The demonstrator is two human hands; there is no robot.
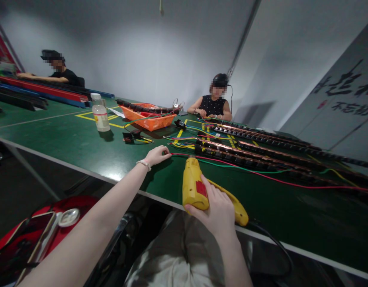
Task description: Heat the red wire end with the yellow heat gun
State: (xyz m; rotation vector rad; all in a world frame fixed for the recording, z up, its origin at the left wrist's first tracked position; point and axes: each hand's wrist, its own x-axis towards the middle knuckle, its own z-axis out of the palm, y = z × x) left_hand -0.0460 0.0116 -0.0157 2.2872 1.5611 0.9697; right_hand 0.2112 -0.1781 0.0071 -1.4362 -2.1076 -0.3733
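My right hand (217, 205) is wrapped round the handle of a yellow heat gun (192, 183) at the table's front edge. The gun's nozzle points away from me, toward the wires. To the left, my left hand (157, 156) pinches the end of a red wire (246, 170) just above the table. That wire runs far off to the right, with a green wire (222, 164) beside it. Just past the nozzle lie long black strips with copper-coloured bars (231, 150), and coloured wires fan out from their left ends.
Behind my left hand stands an orange basket (151, 122) holding black parts and wires. A clear bottle (100, 113) is left of it. Two people sit across the green table (67, 139). Red and blue profiles (61, 93) lie far left. A cable (273, 239) hangs below the gun.
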